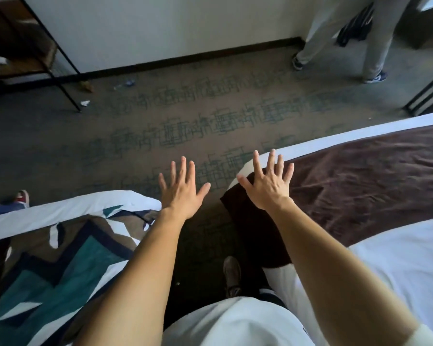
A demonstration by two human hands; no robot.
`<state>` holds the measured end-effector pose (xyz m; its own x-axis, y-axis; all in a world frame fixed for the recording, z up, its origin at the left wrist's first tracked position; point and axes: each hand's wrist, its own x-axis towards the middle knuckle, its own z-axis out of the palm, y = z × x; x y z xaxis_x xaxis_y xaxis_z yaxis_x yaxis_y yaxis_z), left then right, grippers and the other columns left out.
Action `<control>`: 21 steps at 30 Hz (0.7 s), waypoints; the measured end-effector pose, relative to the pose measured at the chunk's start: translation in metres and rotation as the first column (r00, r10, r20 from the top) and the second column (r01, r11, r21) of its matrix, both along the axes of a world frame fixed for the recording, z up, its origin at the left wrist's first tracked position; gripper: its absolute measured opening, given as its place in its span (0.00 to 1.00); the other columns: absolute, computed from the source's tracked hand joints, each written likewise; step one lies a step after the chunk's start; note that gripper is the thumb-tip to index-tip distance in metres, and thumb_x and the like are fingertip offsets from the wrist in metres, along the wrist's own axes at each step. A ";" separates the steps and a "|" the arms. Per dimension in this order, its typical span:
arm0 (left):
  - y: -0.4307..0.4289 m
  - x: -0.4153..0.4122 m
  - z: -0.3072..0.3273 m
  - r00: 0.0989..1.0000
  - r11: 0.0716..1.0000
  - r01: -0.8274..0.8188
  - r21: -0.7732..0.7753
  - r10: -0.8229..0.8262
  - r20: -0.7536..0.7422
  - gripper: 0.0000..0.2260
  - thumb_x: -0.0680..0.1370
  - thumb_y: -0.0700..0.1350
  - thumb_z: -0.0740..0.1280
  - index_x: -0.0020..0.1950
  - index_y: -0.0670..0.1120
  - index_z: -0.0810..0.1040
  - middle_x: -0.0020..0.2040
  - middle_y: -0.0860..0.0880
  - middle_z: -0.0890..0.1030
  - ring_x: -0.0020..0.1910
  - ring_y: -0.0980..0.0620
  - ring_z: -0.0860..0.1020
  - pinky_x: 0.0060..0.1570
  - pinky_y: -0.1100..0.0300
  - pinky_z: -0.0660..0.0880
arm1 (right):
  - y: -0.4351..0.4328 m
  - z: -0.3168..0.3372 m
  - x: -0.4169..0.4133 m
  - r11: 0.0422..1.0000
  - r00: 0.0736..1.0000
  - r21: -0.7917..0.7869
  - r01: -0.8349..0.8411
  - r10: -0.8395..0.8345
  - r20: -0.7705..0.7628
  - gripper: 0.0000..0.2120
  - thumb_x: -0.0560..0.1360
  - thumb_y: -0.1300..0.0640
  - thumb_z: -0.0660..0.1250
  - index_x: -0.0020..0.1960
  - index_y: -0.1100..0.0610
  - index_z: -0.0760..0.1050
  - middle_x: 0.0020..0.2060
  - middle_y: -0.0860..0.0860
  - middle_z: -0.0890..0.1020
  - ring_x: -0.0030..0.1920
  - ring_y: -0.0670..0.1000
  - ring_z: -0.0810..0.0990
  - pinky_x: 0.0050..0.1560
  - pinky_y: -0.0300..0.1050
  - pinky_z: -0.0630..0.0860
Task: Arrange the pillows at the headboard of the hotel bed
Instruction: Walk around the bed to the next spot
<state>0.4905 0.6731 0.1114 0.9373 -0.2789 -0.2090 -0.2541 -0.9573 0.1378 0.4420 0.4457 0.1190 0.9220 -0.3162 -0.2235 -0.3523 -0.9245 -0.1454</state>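
- Both bare arms reach out from the white shirt (235, 325) at 6 o'clock.
- Left hand (183, 188) hangs over the dark patterned carpet (185, 116), fingers spread wide, holding nothing.
- Right hand (268, 186) is at the corner of the brown bed runner (360, 181) at 3 o'clock, fingers spread, holding nothing.
- No pillows show here.
- Best to turn around, find the headboard first, then grab a pillow with both hands.

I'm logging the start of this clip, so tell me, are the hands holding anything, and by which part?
Nothing is held. The left hand and the right hand are both open, fingers spread, with no pillow in view.
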 end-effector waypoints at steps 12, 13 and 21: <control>-0.027 0.108 -0.003 0.998 0.998 -0.047 0.038 0.048 -0.029 0.34 0.82 0.67 0.45 0.83 0.52 0.43 0.83 0.49 0.37 0.81 0.43 0.35 0.76 0.32 0.39 | -0.023 -0.018 0.116 0.996 0.991 0.062 -0.064 0.071 -0.109 0.40 0.76 0.25 0.38 0.81 0.44 0.32 0.80 0.59 0.34 0.80 0.62 0.32 0.76 0.67 0.34; -0.027 0.118 -0.005 0.999 0.998 -0.042 0.044 0.044 -0.033 0.34 0.82 0.68 0.45 0.83 0.53 0.43 0.83 0.49 0.37 0.81 0.43 0.35 0.76 0.32 0.39 | -0.023 -0.020 0.124 0.996 0.991 0.056 -0.068 0.074 -0.115 0.40 0.76 0.25 0.37 0.81 0.44 0.32 0.80 0.58 0.34 0.80 0.62 0.32 0.76 0.68 0.34; -0.034 0.242 -0.022 0.998 1.000 0.019 0.015 -0.018 -0.066 0.34 0.81 0.69 0.46 0.83 0.56 0.43 0.82 0.50 0.35 0.80 0.42 0.33 0.74 0.31 0.36 | -0.029 -0.033 0.226 0.999 0.992 0.031 0.035 -0.031 -0.123 0.41 0.76 0.25 0.36 0.81 0.45 0.34 0.81 0.58 0.37 0.80 0.63 0.35 0.75 0.68 0.33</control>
<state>0.7324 0.6396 0.0894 0.9161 -0.2926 -0.2741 -0.2630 -0.9546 0.1400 0.6681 0.4165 0.0863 0.8760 -0.3369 -0.3452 -0.4000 -0.9073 -0.1294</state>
